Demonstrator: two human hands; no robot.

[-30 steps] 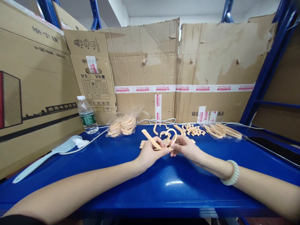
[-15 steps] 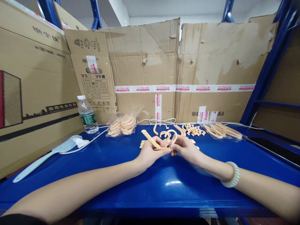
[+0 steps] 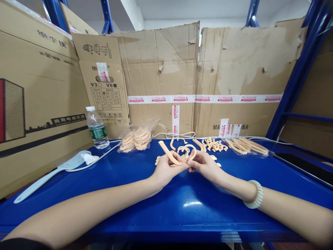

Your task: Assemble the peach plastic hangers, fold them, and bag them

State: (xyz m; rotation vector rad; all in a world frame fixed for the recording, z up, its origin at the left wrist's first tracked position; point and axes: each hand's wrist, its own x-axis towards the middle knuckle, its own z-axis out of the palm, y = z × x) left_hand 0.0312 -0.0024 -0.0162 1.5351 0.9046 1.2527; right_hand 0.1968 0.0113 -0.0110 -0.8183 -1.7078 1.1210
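My left hand (image 3: pixel 165 171) pinches a long, pale wooden curved strip (image 3: pixel 166 150) that slants up and to the left. In my right hand (image 3: pixel 206 166) is a pale wooden hook-shaped piece (image 3: pixel 192 150), arching up above the fingers. The ends of the two pieces come together between my fingertips, low over the blue table (image 3: pixel 166 208). Fingers cover the joint, so I cannot tell whether the pieces are locked together. Just behind the hands lie more curved wooden pieces (image 3: pixel 183 150), partly hidden.
A bag of wooden pieces (image 3: pixel 136 139), a water bottle (image 3: pixel 97 128) and a pale blue hairbrush (image 3: pixel 59 170) stand or lie left. Small wooden parts (image 3: pixel 214 144), bagged wooden strips (image 3: pixel 247 145) and a dark phone-like slab (image 3: pixel 304 166) are right. Cardboard (image 3: pixel 161 69) walls the back.
The long strip in my left hand has turned slightly, showing more of its flat side. My right forearm has shifted a little to the left; both grips stay the same.
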